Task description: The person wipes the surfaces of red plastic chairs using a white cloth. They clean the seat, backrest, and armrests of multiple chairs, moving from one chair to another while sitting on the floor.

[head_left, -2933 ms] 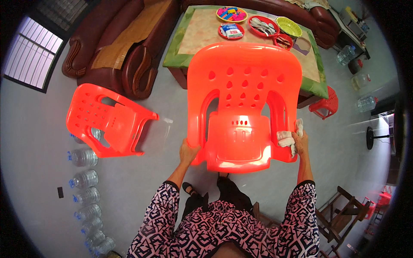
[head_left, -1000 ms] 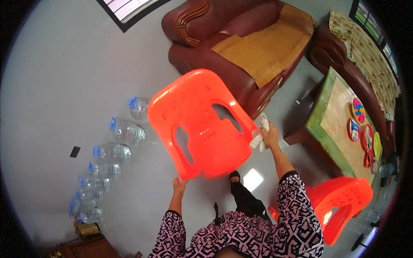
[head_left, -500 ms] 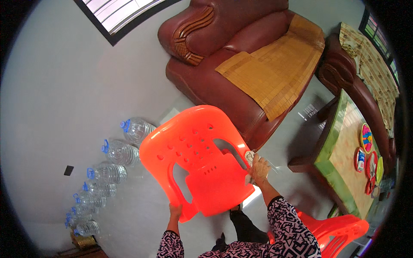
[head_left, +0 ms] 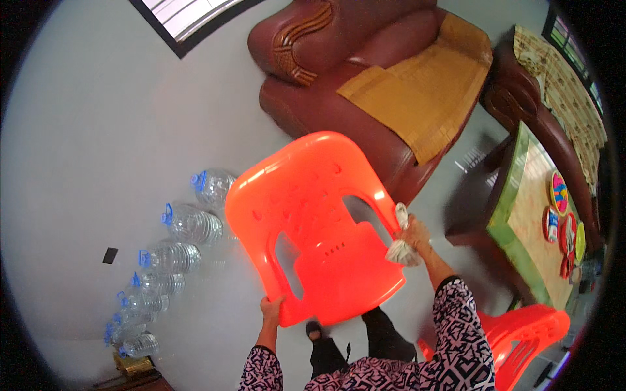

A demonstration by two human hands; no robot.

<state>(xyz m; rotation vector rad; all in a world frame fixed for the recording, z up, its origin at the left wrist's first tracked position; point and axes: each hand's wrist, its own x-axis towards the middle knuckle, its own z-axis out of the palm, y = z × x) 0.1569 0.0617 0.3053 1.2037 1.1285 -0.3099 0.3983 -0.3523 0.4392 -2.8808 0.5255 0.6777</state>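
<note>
A red-orange plastic armchair (head_left: 339,274) is right in front of me, its pierced backrest farthest away. My left hand (head_left: 271,307) is closed round the near end of its left armrest. At the right armrest, my right hand (head_left: 415,233) grips a pale cloth (head_left: 404,253), which bunches out above and below the fingers and lies against the armrest. The right fingertips are partly hidden in the cloth.
Several clear water bottles (head_left: 194,223) with blue caps line the wall at left. A maroon sofa (head_left: 313,111) with a woven mat (head_left: 424,91) stands ahead. At right are a stone-topped table (head_left: 531,215) and another red plastic chair (head_left: 521,332).
The chair's backrest now stands farther from me and slightly right in view. My right hand and the cloth have shifted up and right. My left hand keeps its hold; a foot now shows below the seat.
</note>
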